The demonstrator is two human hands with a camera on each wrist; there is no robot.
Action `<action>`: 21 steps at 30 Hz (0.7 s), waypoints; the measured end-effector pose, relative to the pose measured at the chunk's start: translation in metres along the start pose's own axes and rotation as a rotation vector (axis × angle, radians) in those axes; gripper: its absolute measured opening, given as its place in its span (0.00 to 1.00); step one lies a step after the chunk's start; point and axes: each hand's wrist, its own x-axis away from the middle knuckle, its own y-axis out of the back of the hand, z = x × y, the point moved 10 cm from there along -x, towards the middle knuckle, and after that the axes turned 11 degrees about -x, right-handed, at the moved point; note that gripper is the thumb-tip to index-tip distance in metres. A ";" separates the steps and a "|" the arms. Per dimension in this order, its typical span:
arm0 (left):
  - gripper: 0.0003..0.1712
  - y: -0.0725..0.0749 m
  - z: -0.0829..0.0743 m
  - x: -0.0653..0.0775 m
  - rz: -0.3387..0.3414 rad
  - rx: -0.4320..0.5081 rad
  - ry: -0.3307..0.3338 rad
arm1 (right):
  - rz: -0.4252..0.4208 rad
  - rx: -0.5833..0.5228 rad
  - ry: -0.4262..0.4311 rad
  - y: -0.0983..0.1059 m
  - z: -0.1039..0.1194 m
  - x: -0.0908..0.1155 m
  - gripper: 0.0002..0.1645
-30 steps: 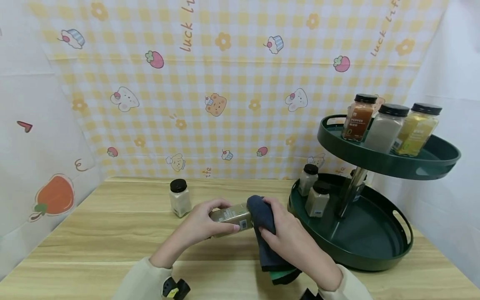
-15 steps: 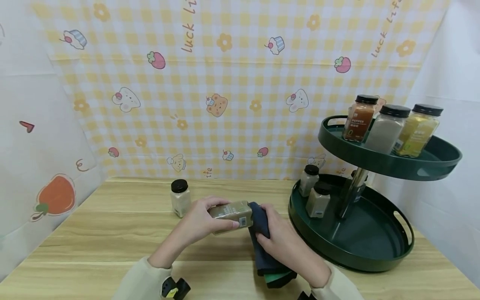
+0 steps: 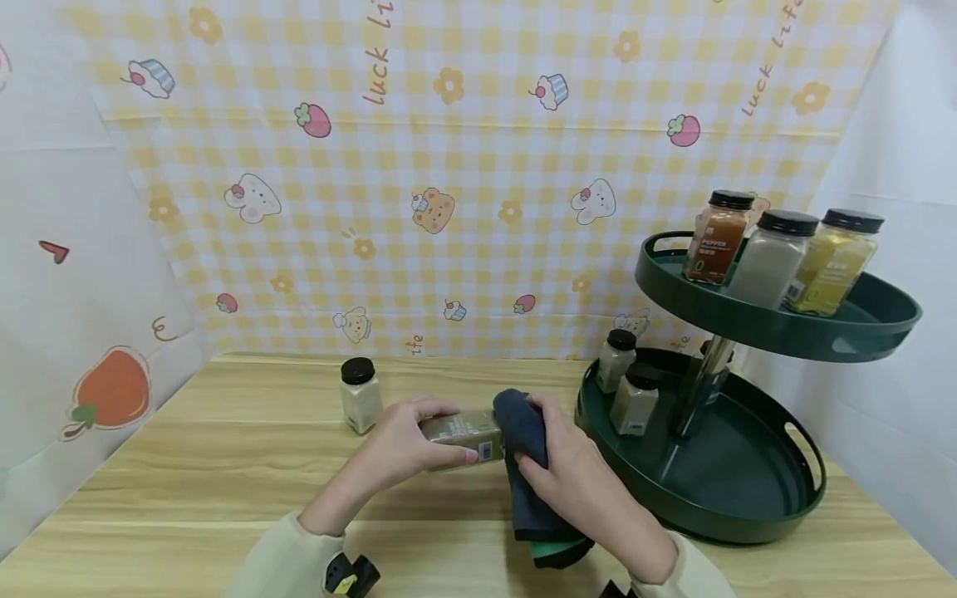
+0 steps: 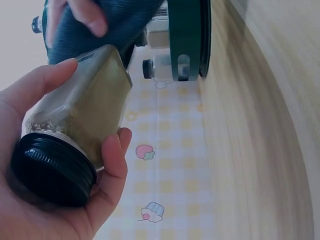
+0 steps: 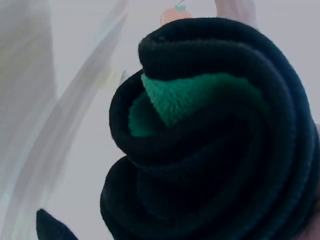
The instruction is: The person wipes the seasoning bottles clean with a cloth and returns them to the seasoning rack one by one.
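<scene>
My left hand (image 3: 399, 447) grips a spice jar (image 3: 465, 428) of brownish-grey powder, tilted on its side above the table. Its black lid (image 4: 52, 167) lies toward the palm in the left wrist view, with thumb and fingers around the glass. From the other side, my right hand (image 3: 574, 469) holds a folded cloth (image 3: 525, 465), dark blue-grey with a green inner face. The cloth's top fold covers the bottom end of the jar, and its lower end hangs down. In the right wrist view the rolled cloth (image 5: 270, 125) hides most of that hand.
A two-tier dark green tray stand (image 3: 777, 332) rises at the right. Pepper (image 3: 715, 242), white (image 3: 770, 262) and yellow (image 3: 833, 266) jars stand on its top tier, several smaller jars below. A pale jar (image 3: 360, 399) with a black lid stands on the wooden table (image 3: 187, 465).
The right hand with the cloth first slid left and down along the jar's bottom end, then came back up over it. The jar tipped up, then levelled again, still in the left hand.
</scene>
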 end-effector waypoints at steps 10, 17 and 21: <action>0.28 -0.002 -0.003 0.001 0.009 0.061 -0.028 | -0.003 -0.013 0.006 -0.005 -0.007 -0.003 0.34; 0.28 -0.006 -0.001 0.002 0.082 0.160 -0.009 | 0.018 -0.012 0.034 -0.015 -0.017 -0.010 0.32; 0.29 -0.009 -0.002 0.004 0.154 0.187 -0.019 | 0.026 -0.006 0.027 -0.015 -0.020 -0.011 0.32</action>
